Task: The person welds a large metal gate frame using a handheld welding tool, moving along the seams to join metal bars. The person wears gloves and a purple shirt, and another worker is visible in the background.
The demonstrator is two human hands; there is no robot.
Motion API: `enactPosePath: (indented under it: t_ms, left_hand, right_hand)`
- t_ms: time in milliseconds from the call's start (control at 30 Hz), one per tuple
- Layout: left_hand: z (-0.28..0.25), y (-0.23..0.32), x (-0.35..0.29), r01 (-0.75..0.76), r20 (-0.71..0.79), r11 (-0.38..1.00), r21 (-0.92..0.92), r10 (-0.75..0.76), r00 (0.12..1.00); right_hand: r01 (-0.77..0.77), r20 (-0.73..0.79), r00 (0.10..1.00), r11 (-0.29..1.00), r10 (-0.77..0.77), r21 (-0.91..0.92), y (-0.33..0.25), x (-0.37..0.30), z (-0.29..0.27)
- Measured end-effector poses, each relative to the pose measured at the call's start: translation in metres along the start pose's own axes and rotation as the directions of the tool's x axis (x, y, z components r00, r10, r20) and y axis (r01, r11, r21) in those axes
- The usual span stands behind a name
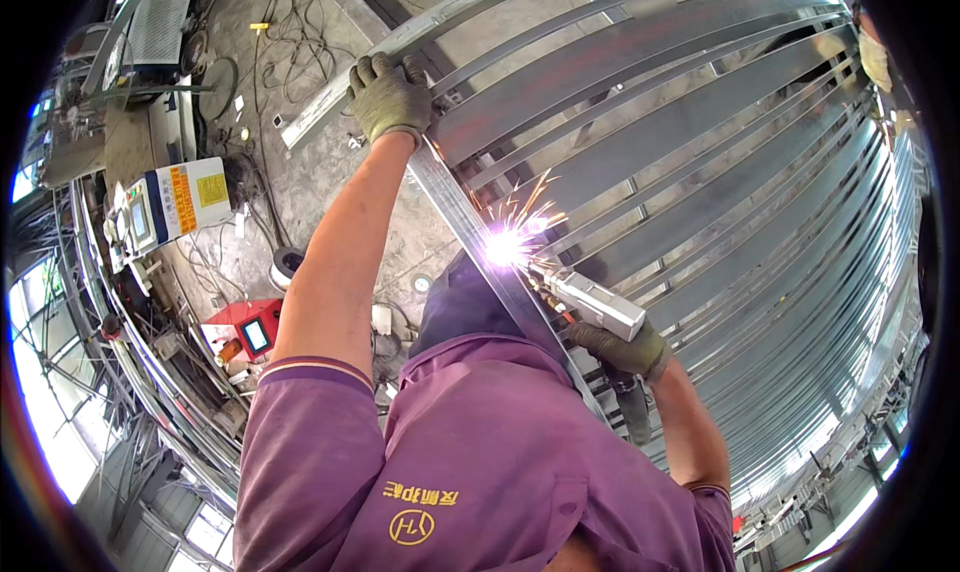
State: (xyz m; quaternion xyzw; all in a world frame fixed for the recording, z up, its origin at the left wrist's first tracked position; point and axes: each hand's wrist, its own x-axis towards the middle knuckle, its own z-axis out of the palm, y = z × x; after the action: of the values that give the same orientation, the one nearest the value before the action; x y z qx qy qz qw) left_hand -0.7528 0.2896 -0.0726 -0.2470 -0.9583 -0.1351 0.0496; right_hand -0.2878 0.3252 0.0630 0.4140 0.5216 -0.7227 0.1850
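My left hand [391, 99], in a grey-green work glove, rests with its fingers spread at the corner where a long steel tube [450, 20] meets a flat steel rail [452, 200]. My right hand [625, 352], gloved too, is closed around a handheld welding gun [598, 302] with a pale boxy body. The gun's tip points at the rail, and a bright violet-white glare with orange sparks [508, 244] burns there, hiding the joint. Several parallel grey steel slats [640, 172] run off to the right from this rail.
At the left stand a white control cabinet [180, 207] with a screen and a red box [245, 327] with a small display. Cables [295, 47] lie coiled on the concrete floor, near a wire spool [286, 265]. Another gloved hand [874, 57] shows at the far right edge.
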Motion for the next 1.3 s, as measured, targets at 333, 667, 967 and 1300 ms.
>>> enactPosePath:
  t_ms: [333, 667, 967, 1300]
  left_hand:
    - [0.001, -0.002, 0.002, 0.009, 0.023, 1.0, 0.009, -0.01, 1.0]
    - [0.0, 0.0, 0.003, -0.031, -0.017, 0.999, -0.021, 0.03, 0.999]
    - [-0.004, 0.006, 0.001, -0.009, 0.037, 1.0, -0.007, 0.009, 0.999]
    - [-0.003, -0.006, 0.006, -0.028, 0.061, 0.999, -0.037, 0.03, 0.998]
  right_hand:
    - [0.081, -0.057, 0.994, 0.985, -0.09, -0.152, 0.009, -0.004, 0.005]
    - [-0.067, -0.07, 0.996, 0.982, 0.055, -0.176, -0.009, -0.011, 0.01]
    - [-0.01, -0.077, 0.997, 0.943, -0.017, -0.331, -0.025, -0.019, 0.022]
    - [0.072, -0.11, 0.98, 0.817, -0.163, -0.572, -0.009, -0.011, 0.037]
